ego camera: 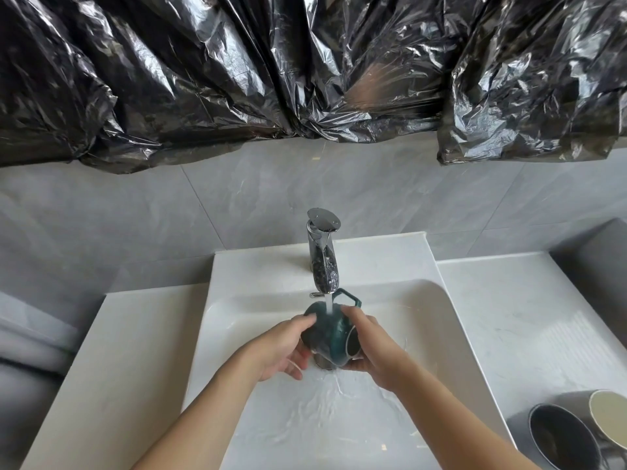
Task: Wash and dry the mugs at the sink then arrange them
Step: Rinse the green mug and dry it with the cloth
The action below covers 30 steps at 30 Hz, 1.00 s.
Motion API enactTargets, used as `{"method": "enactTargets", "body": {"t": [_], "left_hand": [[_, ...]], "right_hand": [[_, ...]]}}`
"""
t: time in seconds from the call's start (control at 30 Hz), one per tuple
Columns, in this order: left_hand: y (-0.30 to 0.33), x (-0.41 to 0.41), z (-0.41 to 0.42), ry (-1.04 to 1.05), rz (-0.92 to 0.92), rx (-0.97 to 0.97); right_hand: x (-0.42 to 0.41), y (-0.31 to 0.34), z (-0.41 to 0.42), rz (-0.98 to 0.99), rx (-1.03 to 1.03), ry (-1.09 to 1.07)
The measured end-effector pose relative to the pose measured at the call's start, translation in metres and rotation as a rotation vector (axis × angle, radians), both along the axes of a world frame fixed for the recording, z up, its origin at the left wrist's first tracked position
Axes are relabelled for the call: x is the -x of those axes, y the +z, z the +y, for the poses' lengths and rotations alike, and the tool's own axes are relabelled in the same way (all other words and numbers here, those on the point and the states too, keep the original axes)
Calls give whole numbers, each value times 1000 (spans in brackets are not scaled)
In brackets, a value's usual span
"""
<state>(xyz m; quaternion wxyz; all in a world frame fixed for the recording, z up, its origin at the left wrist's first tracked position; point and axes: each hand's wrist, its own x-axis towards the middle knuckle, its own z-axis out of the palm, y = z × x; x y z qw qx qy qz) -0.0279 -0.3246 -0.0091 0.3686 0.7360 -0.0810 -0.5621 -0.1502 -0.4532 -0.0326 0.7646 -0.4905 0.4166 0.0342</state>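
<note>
A dark green mug (pixel 327 332) lies tilted on its side over the white sink (pixel 424 317), its handle up and its mouth turned to the right. Water runs from the chrome tap (pixel 322 252) onto the mug's side. My left hand (pixel 283 347) cups the mug's base and left wall. My right hand (pixel 371 347) grips the rim side. Two more mugs stand on the counter at the lower right: a dark grey mug (pixel 559 439) and a light grey mug (pixel 607 418) with a cream inside.
White countertop (pixel 509 320) flanks the sink on both sides. Water spreads over the basin floor below the mug. Grey tiles line the wall, and crumpled black plastic sheeting (pixel 203 79) hangs above them.
</note>
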Motion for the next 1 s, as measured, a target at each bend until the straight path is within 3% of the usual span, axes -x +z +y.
{"method": "enactTargets", "body": {"t": [0.1, 0.33, 0.47, 0.6, 0.7, 1.0], "left_hand": [[-3, -7, 3, -50, -115, 53], [6, -1, 0, 68, -67, 215], [7, -1, -1, -109, -438, 104], [13, 5, 7, -358, -524, 173], [13, 6, 9, -397, -653, 173], [-4, -10, 15, -17, -190, 300]], "right_hand": [[1, 2, -3, 18, -93, -9], [-1, 4, -1, -33, -164, 63], [-4, 6, 0, -16, -182, 31], [-5, 10, -5, -4, -191, 32], [-9, 12, -2, 80, -72, 128], [-2, 18, -1, 195, 129, 310]]}}
